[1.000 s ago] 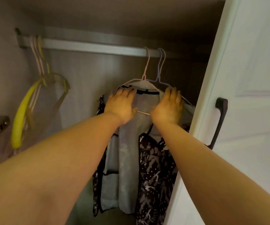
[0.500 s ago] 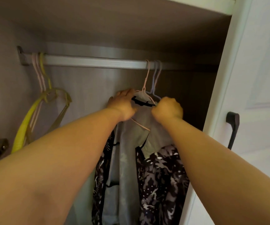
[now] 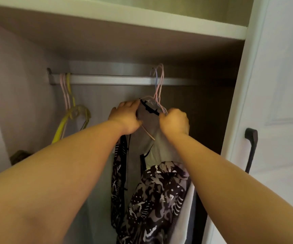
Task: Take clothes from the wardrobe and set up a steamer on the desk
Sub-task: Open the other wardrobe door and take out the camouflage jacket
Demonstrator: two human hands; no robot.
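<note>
Inside the open wardrobe, a grey garment [image 3: 150,132] and a black-and-white patterned garment [image 3: 154,196] hang from pink and blue wire hangers [image 3: 158,85]. The hanger hooks stand at the metal rail [image 3: 110,80], raised above its top edge. My left hand [image 3: 124,118] grips the left shoulder of the bunched clothes and hangers. My right hand [image 3: 174,121] is closed on their right shoulder. Both arms reach up and forward. The steamer is not in view.
Empty pink and yellow hangers [image 3: 68,106] hang at the rail's left end. A shelf [image 3: 142,20] runs above the rail. The white wardrobe door [image 3: 279,103] with a dark handle [image 3: 251,148] stands open at the right. A dark object [image 3: 18,155] sits low left.
My hands went from resting flat on the garment's shoulders to gripping them together, and the hanger hooks have risen on the rail. The view has tilted upward, showing the shelf.
</note>
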